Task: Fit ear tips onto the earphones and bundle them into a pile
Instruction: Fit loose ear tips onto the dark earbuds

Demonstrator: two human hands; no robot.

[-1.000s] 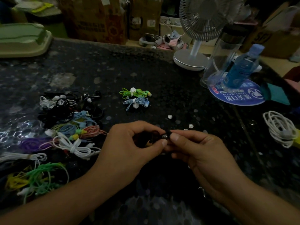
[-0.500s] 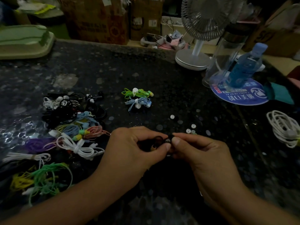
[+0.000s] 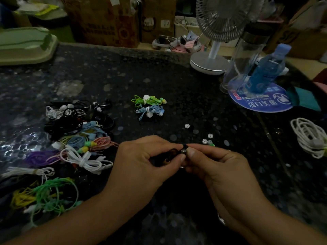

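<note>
My left hand (image 3: 141,161) and my right hand (image 3: 215,165) meet at the middle of the dark speckled table (image 3: 159,71). Both pinch a dark earphone bud (image 3: 184,150) between thumb and forefinger; its black cable curls inside my left palm. Loose white ear tips (image 3: 204,141) lie just beyond my right hand. Two tied bundles, one green (image 3: 148,100) and one light blue (image 3: 150,111), sit farther back. A heap of unsorted earphones (image 3: 70,138) in many colours fills the left side.
A white fan (image 3: 210,62), a clear tumbler (image 3: 242,59) and a blue bottle (image 3: 265,71) on a round blue card (image 3: 261,103) stand at the back right. A coiled white cable (image 3: 311,137) lies at the right edge. A green tray (image 3: 24,46) sits at the back left.
Both hands stay pinched together on the earbud, with only small finger shifts. The camera view has drifted slightly.
</note>
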